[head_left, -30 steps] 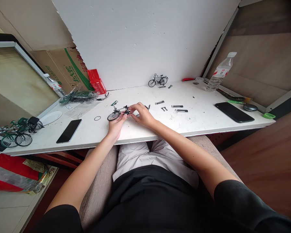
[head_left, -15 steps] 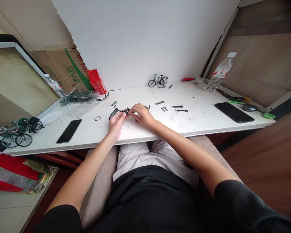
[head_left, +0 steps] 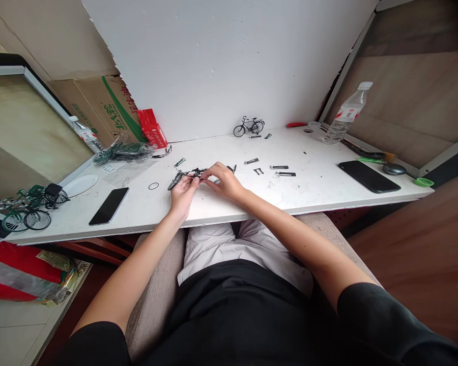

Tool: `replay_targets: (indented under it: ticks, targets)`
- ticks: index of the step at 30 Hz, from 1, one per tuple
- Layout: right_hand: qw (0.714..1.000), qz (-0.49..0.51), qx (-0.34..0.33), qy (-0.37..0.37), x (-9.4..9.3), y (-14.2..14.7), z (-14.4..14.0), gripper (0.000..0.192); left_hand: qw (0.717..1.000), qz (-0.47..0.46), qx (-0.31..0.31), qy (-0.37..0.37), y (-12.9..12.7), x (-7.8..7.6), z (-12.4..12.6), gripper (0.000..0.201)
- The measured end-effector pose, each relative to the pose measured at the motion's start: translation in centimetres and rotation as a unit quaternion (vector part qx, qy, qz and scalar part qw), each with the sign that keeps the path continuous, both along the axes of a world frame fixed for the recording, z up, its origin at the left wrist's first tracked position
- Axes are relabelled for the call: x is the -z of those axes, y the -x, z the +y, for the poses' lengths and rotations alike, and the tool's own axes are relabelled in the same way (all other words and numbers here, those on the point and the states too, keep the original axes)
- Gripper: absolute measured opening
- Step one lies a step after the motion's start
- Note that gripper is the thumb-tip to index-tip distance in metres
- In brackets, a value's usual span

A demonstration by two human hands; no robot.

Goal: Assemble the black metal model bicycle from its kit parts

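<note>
right of the right grip (head_left: pixel 224 181), a bottle (head_left: pixel 344 118) holds clear liquid; beyond the left grip (head_left: pixel 181 198), leftward, a clear bag (head_left: pixel 132 151) holds green parts. left grip holds a model bicycle (head_left: pixel 195 173) between both; right is narrow beside its frame, hold unclear.

Place: makeshift assembly nook; home or shop unclear
Bench (head_left: pixel 309 193): model bicycles (head_left: pixel 176 180), loose parts (head_left: pixel 279 167)
Backdrop (head_left: pixel 229 66): rough-cut white board

Forearms (head_left: pixel 139 270) angled inward; left grip (head_left: pixel 183 193) palm up, curled; right grip (head_left: pixel 226 182) palm down, pinching
</note>
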State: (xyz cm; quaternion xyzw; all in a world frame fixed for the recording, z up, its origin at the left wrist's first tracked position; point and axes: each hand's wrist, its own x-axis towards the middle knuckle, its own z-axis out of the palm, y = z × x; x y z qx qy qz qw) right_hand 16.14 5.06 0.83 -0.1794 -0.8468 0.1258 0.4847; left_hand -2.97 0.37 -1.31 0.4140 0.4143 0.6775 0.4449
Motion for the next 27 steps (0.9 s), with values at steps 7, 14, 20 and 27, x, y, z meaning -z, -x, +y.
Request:
replay_targets:
  ticks: [7,14,20,27]
  targets:
    - [1.0,-0.002,0.016,-0.013,0.0,0.0,0.0,0.009,1.0,0.002,0.005,-0.016,0.0,0.2,0.2,0.05]
    - [0.987,-0.096,0.07,-0.106,-0.2,-0.4,0.8,0.018,0.999,0.029,-0.011,-0.016,0.0,0.5,0.5,0.042]
    - [0.971,-0.152,0.098,-0.153,-0.9,-0.7,0.4,0.03,1.0,0.01,-0.012,-0.026,0.0,0.7,0.6,0.043]
    - [0.967,-0.163,0.108,-0.163,-1.7,-1.1,-0.3,0.031,0.999,0.029,-0.006,-0.03,0.2,1.0,0.7,0.043]
